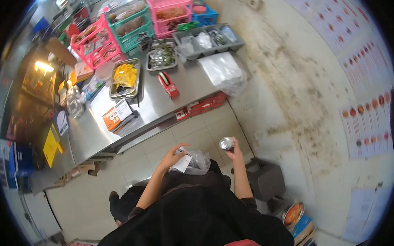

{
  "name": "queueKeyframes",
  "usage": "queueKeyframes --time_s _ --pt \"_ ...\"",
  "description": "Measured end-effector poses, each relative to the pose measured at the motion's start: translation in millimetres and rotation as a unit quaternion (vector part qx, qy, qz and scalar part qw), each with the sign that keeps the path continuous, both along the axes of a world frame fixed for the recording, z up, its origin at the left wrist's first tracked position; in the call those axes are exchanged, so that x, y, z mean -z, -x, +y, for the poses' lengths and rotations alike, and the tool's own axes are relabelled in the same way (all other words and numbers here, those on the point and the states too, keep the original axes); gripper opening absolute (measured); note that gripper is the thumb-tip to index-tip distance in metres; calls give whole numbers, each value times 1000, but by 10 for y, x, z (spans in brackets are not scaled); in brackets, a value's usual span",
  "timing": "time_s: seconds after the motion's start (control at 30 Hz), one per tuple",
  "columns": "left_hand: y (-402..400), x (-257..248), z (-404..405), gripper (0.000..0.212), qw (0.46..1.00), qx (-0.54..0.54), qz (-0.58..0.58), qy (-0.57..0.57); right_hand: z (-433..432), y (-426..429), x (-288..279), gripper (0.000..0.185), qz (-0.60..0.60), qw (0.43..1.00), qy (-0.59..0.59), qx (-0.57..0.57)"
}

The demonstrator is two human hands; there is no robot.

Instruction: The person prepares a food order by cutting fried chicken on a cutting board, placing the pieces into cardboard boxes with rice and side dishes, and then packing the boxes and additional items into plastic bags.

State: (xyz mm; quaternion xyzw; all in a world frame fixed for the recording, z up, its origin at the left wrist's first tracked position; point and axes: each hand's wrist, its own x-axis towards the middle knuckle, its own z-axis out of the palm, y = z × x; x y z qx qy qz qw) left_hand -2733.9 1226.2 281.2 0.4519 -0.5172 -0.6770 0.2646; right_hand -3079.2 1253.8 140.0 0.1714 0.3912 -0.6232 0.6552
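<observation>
My right hand [235, 151] grips a small metal can [226, 143], its silver end facing up, off to the right above the tiled floor. My left hand [169, 159] is over my lap, its thumb and forefinger spread. Close to those fingers are a clear plastic bag [200, 162] and a white paper slip [184, 163] with writing. The lower fingers are partly hidden, so I cannot tell whether they pinch the bag or slip.
Ahead stands a steel counter [154, 101] holding a red tape dispenser [168, 85], an orange printed box [114, 119], a tray of yellow packets [125, 78], plastic bags [223, 71] and a grey divided bin [208, 41]. A stained wall [280, 87] rises at right, beside a dark stool [262, 179].
</observation>
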Motion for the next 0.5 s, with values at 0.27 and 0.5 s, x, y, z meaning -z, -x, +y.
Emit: queueKeyframes --time_s 0.27,0.5 --pt "-274 -355 -924 25 958 -284 -3 -37 -3129 -787 -559 78 695 634 261 -217" --pt "-85 -943 -1749 56 895 -418 43 147 -4588 -1041 -496 93 706 565 341 -255"
